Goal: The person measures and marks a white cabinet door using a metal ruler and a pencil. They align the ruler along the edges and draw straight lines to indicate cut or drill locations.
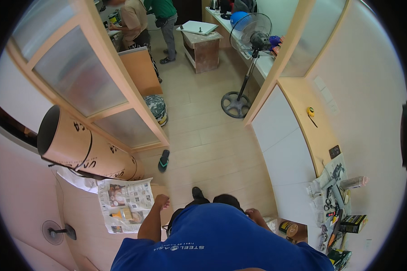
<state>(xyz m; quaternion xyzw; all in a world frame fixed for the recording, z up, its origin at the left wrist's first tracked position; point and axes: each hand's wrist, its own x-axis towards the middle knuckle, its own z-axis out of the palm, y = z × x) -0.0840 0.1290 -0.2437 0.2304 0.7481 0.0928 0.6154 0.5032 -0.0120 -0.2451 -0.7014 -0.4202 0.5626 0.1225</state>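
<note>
My left hand [163,202] hangs beside a newspaper sheet [126,194], its fingers curled; whatever they may hold is hidden. On the paper lies a paintbrush [127,214] with a yellow handle. My right hand [253,214] is partly behind my blue-shirted body, fingers bent, contents unclear. Below it to the right stands an open can [292,229] at the foot of the white cabinet [280,158].
A large cardboard tube [86,149] leans at left, a small fan [53,232] below it. A green slipper [163,160] lies in the doorway; beyond are a standing fan [237,103], a bucket [156,108], a low table [201,52] and two people [131,22]. Tools [332,198] cover the right-hand counter.
</note>
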